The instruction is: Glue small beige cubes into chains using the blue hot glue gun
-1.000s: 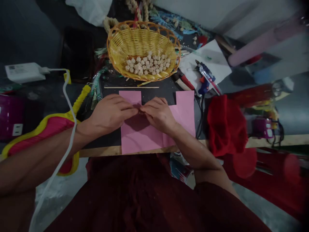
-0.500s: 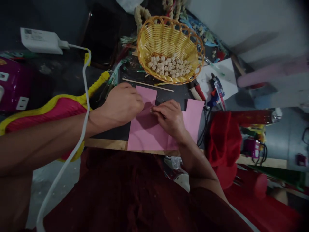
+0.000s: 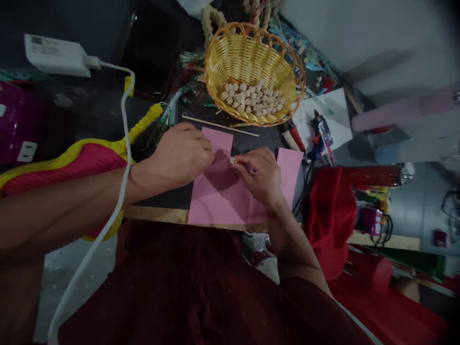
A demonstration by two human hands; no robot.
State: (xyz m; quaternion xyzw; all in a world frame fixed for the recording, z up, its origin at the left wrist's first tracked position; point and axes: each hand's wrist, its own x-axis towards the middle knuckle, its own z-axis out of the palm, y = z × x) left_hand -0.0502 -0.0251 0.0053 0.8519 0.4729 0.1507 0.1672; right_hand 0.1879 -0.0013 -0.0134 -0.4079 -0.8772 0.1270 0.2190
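Observation:
A small beige piece is pinched between the thumb and forefinger of my right hand, just above a pink sheet of paper. My left hand is closed in a fist over the paper's left edge; whatever its fingers grip is hidden from view. Beyond both hands stands a yellow wicker basket, tilted toward me. Several beige lumps, similar to the held piece, lie in its bottom. Between basket and paper rests a thin wooden stick.
A white cable runs over my left forearm to a white adapter. Left of me lies a pink and yellow padded object. Pliers, a glue gun and red cloth are on the right.
My right hand has drawn slightly right, away from my left hand, and the beige piece at its fingertips shows more clearly. My left hand stays nearly still.

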